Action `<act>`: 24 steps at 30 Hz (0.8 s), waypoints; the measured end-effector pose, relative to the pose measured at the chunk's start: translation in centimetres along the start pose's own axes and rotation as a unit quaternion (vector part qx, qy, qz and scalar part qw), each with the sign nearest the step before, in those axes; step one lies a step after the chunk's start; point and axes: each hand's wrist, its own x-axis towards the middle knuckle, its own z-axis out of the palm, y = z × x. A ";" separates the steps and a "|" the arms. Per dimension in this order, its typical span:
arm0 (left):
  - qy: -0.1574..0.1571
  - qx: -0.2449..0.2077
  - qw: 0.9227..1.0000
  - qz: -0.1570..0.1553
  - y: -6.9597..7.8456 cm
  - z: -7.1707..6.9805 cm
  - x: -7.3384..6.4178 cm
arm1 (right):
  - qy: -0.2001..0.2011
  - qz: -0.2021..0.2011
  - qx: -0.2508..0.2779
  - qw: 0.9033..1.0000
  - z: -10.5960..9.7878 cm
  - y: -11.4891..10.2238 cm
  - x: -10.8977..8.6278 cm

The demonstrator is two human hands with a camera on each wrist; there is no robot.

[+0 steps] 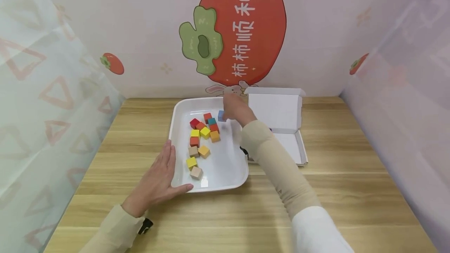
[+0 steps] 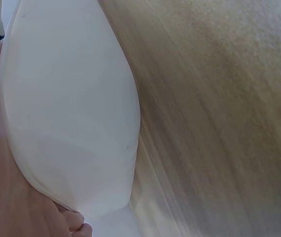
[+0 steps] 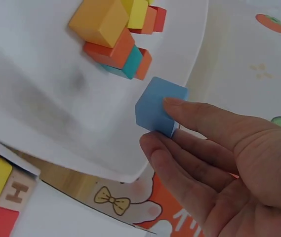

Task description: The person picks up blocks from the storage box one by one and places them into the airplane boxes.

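In the head view my right hand (image 1: 237, 108) is over the far right corner of a white tray (image 1: 225, 171). Its thumb and fingers pinch a light blue cube (image 3: 159, 106), seen close up in the right wrist view. My left hand (image 1: 159, 177) lies along the tray's near left corner, fingers straight on the left rim and thumb at the near rim. Inside the tray are several loose cubes: a teal cube (image 1: 211, 121), an orange cube (image 1: 215, 136), a plain wood cube (image 1: 196, 173), and others in red and yellow.
An open white cardboard box (image 1: 290, 145) stands right of the tray, its lid (image 1: 275, 110) raised at the back. Partly behind the right arm, it holds several blocks, one a wood block marked H (image 3: 16, 189). A printed wall (image 1: 316, 30) closes off the wooden table (image 1: 351, 190).
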 end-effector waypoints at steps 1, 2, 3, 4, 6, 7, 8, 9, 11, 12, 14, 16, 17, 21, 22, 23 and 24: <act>0.000 0.000 1.000 -0.001 0.0 0.0 0.0 | -0.007 -0.003 0.003 1.000 -0.3 0.1 -0.4; 0.000 0.000 1.000 -0.001 0.0 -0.1 0.0 | -0.011 -0.006 0.008 1.000 -0.7 0.2 -0.8; 0.000 0.000 1.000 -0.001 0.0 -0.1 0.0 | -0.013 -0.009 0.011 1.000 -1.1 0.3 -1.3; 0.000 0.000 1.000 -0.001 0.0 -0.1 0.0 | -0.014 -0.015 0.010 1.000 -1.4 0.4 -1.8; 0.000 0.001 1.000 0.000 0.0 -0.1 0.0 | -0.008 -0.027 0.001 1.000 -2.0 0.8 -2.9; 0.000 0.001 1.000 0.000 0.0 -0.1 0.0 | -0.004 -0.035 -0.003 0.999 -2.2 1.1 -3.4; 0.000 0.001 1.000 0.001 0.0 -0.1 0.0 | 0.000 -0.040 -0.004 0.999 -2.4 1.4 -4.0; 0.000 0.000 1.000 0.002 0.0 -0.1 0.0 | 0.002 -0.042 -0.005 0.999 -2.6 1.8 -4.5; -0.001 0.001 1.000 0.002 0.0 -0.1 0.0 | 0.008 -0.048 -0.001 0.999 -2.9 2.9 -5.4; -0.001 0.000 1.000 0.003 0.1 -0.1 0.0 | 0.009 -0.049 0.001 0.999 -3.0 3.5 -5.9; -0.001 0.000 1.000 0.003 0.1 -0.1 0.0 | 0.012 -0.046 0.005 0.999 -3.4 4.8 -7.0; 0.002 -0.001 1.000 0.005 0.1 -0.2 0.0 | 0.012 -0.042 0.007 0.999 -3.7 6.1 -8.0; 0.002 -0.002 1.000 0.005 0.1 -0.2 0.0 | 0.013 -0.040 0.005 0.999 -3.8 6.8 -8.5; 0.003 -0.002 1.000 0.006 0.0 -0.2 -0.2 | 0.014 -0.043 -0.002 0.999 -3.9 9.5 -10.1; 0.004 -0.002 1.000 0.006 0.0 -0.2 -0.2 | 0.014 -0.045 -0.006 0.999 -3.9 10.1 -10.4; 0.006 -0.002 1.000 0.007 0.0 -0.1 -0.3 | 0.013 -0.047 -0.008 0.999 -3.8 10.7 -10.6; 0.008 -0.002 1.000 0.008 0.0 -0.1 -0.3 | 0.011 -0.048 -0.010 0.999 -3.7 11.3 -10.9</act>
